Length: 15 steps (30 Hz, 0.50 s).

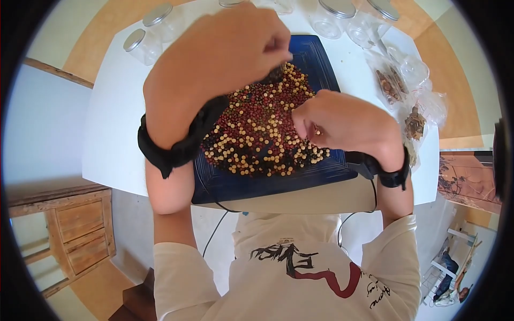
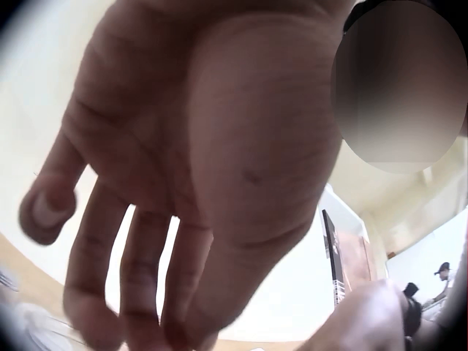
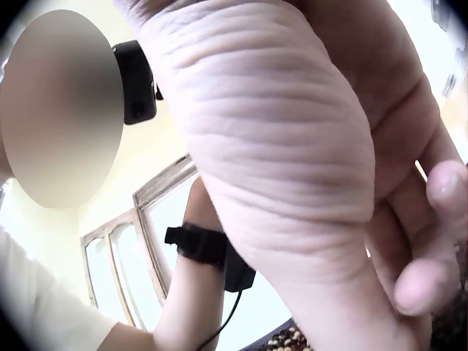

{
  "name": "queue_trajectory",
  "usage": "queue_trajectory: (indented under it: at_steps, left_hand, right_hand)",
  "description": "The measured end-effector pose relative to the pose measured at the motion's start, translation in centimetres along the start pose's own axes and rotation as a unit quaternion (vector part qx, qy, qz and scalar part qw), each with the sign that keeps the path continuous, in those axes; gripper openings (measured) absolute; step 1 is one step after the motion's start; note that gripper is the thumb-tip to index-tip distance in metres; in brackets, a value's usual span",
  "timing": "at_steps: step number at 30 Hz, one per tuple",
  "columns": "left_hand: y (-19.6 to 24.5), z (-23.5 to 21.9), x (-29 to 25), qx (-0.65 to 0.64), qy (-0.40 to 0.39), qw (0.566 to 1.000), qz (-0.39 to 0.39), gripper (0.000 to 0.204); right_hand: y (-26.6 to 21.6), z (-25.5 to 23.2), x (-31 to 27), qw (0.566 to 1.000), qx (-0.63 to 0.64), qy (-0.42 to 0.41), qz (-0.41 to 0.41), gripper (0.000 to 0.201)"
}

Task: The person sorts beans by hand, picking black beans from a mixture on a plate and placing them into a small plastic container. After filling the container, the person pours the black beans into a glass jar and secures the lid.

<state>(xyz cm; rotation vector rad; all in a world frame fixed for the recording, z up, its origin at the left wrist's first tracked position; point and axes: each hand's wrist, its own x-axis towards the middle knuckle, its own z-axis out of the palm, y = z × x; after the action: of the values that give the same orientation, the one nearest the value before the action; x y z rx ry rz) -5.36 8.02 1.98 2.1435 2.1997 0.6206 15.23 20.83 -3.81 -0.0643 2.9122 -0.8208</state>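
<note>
A dark blue square tray (image 1: 257,187) carries a wide spread of mixed beans (image 1: 251,128), red, black, green and pale yellow. My left hand (image 1: 214,59) is raised over the tray's far left part, palm down. In the left wrist view that hand (image 2: 197,161) has long, slightly bent fingers hanging down; nothing held shows, though its fingertips are partly hidden. Over the right side of the beans is my right hand (image 1: 348,120), its fingers curled, with a few beans (image 1: 318,130) showing at them. The right wrist view shows this hand (image 3: 292,146) with bent fingers.
Clear jars with metal lids (image 1: 329,18) stand along the white table's (image 1: 118,123) far edge. Plastic bags of dried pieces (image 1: 415,123) lie right of the tray. Black wrist bands with cables (image 1: 214,198) are on both arms.
</note>
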Motion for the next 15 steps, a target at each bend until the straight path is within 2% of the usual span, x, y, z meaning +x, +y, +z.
queue_trajectory:
  at_steps: [3, 4, 5, 6, 7, 9, 10, 11, 13, 15]
  left_hand:
    - [0.9, 1.1, -2.0, -0.05, -0.037, 0.998, 0.02, 0.013]
    - [0.9, 2.1, -2.8, -0.028, 0.014, 0.997, 0.071, 0.008]
    - [1.4, 2.7, -3.3, -0.027, 0.016, 0.997, 0.07, 0.008]
    - [2.0, 3.2, -3.7, -0.014, -0.031, 0.998, 0.05, 0.005]
    - [2.8, 3.6, -3.8, -0.002, -0.054, 0.998, 0.031, 0.003]
    - [4.3, 4.3, -4.1, 0.025, -0.099, 0.995, -0.005, 0.005]
    - [4.2, 5.2, -4.3, 0.012, -0.095, 0.995, 0.04, 0.006]
    - [4.1, 6.1, -4.3, 0.0, -0.091, 0.992, 0.085, 0.007]
    - [4.1, 7.6, -4.3, -0.003, -0.122, 0.99, 0.069, 0.006]
    - [3.9, 8.3, -4.4, -0.066, -0.063, 0.987, 0.132, 0.008]
  right_hand:
    - [-0.9, -3.0, -0.2, 1.0, 0.02, -0.01, -0.002, 0.011]
    - [-1.1, -3.4, -0.3, 0.996, -0.007, 0.084, 0.0, 0.012]
    - [-1.1, -3.7, -0.3, 0.984, -0.033, 0.177, 0.002, 0.014]
    - [-0.9, -4.0, 0.0, 0.971, -0.039, 0.234, -0.006, 0.013]
    - [-1.0, -4.0, 0.4, 0.971, -0.041, 0.235, -0.007, 0.013]
    - [-1.6, -3.8, 1.6, 0.935, -0.057, 0.351, 0.01, 0.013]
    - [-1.5, -3.2, 2.1, 0.921, -0.052, 0.385, -0.005, 0.013]
    - [-1.4, -2.7, 2.7, 0.92, -0.054, 0.388, -0.006, 0.013]
    - [-0.9, -1.7, 3.5, 0.915, -0.032, 0.402, 0.017, 0.012]
    - [-0.3, -1.1, 3.9, 0.919, -0.022, 0.393, 0.028, 0.011]
